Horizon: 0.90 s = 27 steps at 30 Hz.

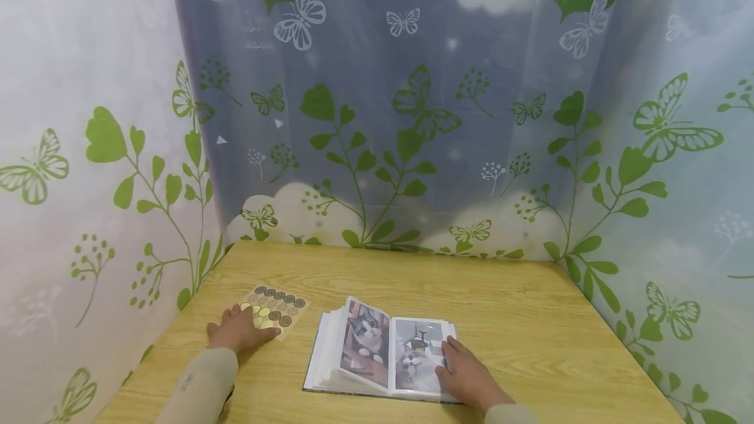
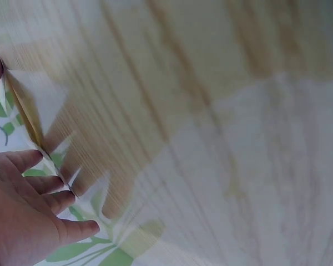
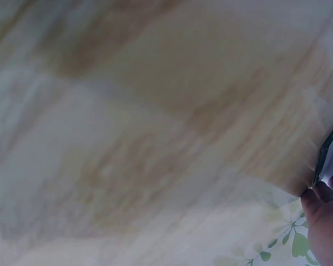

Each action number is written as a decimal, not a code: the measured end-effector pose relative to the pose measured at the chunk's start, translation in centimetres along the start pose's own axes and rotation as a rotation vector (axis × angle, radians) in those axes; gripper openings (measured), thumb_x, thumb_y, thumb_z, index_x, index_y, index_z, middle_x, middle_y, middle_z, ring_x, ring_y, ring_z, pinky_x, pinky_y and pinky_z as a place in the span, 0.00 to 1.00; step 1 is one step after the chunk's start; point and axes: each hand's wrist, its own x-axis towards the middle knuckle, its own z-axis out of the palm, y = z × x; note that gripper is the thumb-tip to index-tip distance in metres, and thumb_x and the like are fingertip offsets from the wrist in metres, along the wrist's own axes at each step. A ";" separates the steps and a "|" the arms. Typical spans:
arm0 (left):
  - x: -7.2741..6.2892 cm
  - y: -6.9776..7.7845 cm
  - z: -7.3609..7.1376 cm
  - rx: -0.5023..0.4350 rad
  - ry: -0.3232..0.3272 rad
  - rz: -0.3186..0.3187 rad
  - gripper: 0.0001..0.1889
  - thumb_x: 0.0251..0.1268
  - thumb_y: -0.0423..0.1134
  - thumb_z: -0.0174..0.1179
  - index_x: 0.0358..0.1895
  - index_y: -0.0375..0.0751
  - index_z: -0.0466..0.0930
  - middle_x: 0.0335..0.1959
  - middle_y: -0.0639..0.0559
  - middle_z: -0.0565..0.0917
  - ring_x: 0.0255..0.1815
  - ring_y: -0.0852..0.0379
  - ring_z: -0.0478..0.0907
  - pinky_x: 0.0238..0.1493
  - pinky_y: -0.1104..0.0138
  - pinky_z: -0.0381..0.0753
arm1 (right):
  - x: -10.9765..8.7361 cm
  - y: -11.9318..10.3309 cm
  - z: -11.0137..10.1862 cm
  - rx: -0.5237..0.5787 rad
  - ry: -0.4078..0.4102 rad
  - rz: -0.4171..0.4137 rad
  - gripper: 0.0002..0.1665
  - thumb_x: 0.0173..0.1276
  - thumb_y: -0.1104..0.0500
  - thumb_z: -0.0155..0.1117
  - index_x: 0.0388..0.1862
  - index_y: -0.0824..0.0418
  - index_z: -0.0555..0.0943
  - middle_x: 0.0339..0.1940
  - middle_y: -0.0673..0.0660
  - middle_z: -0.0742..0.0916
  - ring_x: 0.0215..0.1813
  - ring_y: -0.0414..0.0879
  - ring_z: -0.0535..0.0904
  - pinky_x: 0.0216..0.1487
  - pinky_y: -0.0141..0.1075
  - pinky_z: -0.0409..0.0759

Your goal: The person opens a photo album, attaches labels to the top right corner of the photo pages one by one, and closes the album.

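Observation:
A small photo album (image 1: 383,352) lies open on the table, a cat picture on each of the two facing pages. Its left-hand page bows up a little. My right hand (image 1: 471,375) rests at the album's right edge, fingertips on the page sleeve. In the right wrist view, fingers (image 3: 324,194) touch the dark cover edge (image 3: 322,158). To the left lies a sheet of round stickers (image 1: 288,309), dark, gold and pale, in rows. My left hand (image 1: 238,331) is spread over its near-left part and hides some stickers. The left wrist view shows those fingers (image 2: 53,185) extended, with the sheet's edge (image 2: 25,108) beside them.
Both things lie on a yellow wood-grain table (image 1: 518,319). Hanging cloth (image 1: 377,116) with a butterfly and leaf print encloses the table at the back and on both sides. The sticker sheet is near the table's left edge.

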 end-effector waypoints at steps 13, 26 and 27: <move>-0.5 0.9 -0.4 -0.045 0.134 0.047 0.45 0.59 0.58 0.65 0.69 0.25 0.63 0.61 0.23 0.72 0.59 0.25 0.70 0.55 0.30 0.62 | -0.3 -0.1 -0.1 -0.007 0.011 -0.023 0.34 0.71 0.56 0.58 0.67 0.78 0.68 0.70 0.74 0.69 0.72 0.69 0.62 0.71 0.58 0.60; 0.3 2.1 -0.5 -0.175 0.155 0.130 0.43 0.65 0.52 0.63 0.72 0.24 0.58 0.65 0.26 0.70 0.64 0.26 0.68 0.62 0.36 0.66 | -0.2 -0.2 -0.5 0.007 0.023 -0.026 0.33 0.69 0.56 0.62 0.65 0.77 0.70 0.69 0.74 0.71 0.71 0.69 0.65 0.71 0.58 0.61; 0.3 2.3 -0.6 -0.178 0.158 0.135 0.43 0.65 0.52 0.64 0.71 0.24 0.58 0.65 0.26 0.71 0.63 0.26 0.68 0.62 0.37 0.66 | -0.2 -0.2 -0.6 0.008 0.028 -0.025 0.33 0.69 0.56 0.62 0.65 0.77 0.71 0.69 0.74 0.71 0.71 0.69 0.65 0.71 0.58 0.61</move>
